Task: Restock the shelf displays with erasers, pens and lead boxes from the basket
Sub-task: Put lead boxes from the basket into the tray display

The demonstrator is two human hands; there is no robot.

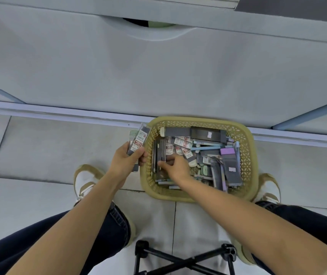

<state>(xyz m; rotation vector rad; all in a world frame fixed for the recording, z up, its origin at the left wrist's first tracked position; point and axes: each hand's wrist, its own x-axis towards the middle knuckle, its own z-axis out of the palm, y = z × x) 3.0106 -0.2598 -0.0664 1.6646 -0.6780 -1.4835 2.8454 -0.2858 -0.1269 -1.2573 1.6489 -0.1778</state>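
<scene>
**Left hand loaded, right hand picking inside the basket**

Our left hand (125, 162) has its fingers and thumb clenched around a fanned stack of slim grey lead boxes with red-and-white labels (138, 141), which it holds just outside the left wall of the tan perforated plastic basket (252, 155). Our right hand (175, 168) is inside the basket at its left side, with curled fingertips pinching the lower end of a dark slim box (161, 153). The basket stands on the pale tiled floor (39, 147) between our shoes, close to the white shelf base panel (119, 76). It also contains more labelled lead boxes, light-blue pens (208, 148) and pale green erasers (204, 168), mixed together. A black folding stool frame (184, 261) is below us.
</scene>
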